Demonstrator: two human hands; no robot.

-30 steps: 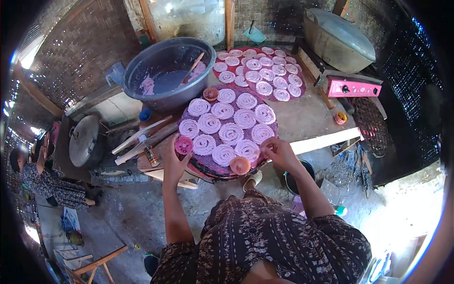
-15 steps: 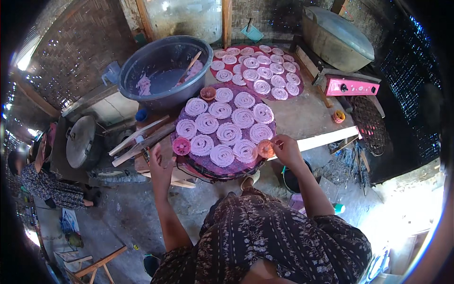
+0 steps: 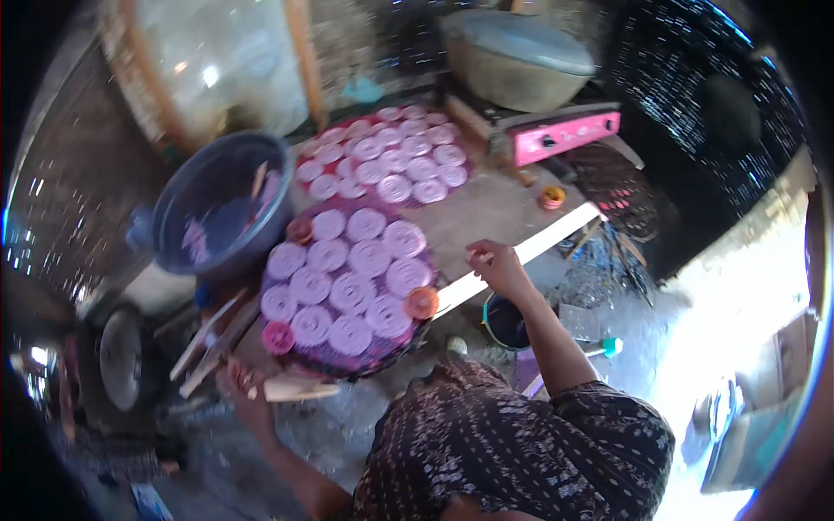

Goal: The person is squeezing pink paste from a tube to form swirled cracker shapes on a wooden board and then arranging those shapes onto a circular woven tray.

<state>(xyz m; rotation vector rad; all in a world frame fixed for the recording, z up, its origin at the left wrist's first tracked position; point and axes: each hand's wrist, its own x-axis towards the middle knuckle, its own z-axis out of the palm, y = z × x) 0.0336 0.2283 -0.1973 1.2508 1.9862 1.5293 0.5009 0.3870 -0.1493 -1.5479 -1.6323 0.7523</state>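
A round tray (image 3: 400, 354) covered in purple mesh sits at the table's near edge, bearing several pale pink piped dough spirals (image 3: 352, 293). Three small cups stand around its rim: a pink one (image 3: 278, 337), an orange one (image 3: 422, 302) and a reddish-brown one (image 3: 300, 229). My right hand (image 3: 499, 269) hovers over the table edge to the right of the orange cup, fingers loosely bent and apart, with nothing seen in them. By the tray's lower left, near some wooden sticks, my left hand (image 3: 246, 384) is smeared by motion, so its fingers are unclear.
A large dark basin (image 3: 221, 204) holds pink dough and a wooden stick. Farther back lie more spirals (image 3: 395, 161) on red mesh. A pink-fronted stove (image 3: 565, 137) carries a big lidded pot (image 3: 517, 65). An orange-yellow cup (image 3: 552, 198) stands near the right edge.
My right hand has let go of the orange cup and moved right, away from the tray. My left hand has dropped lower beside the wooden sticks. The whole view has shifted and tilted.
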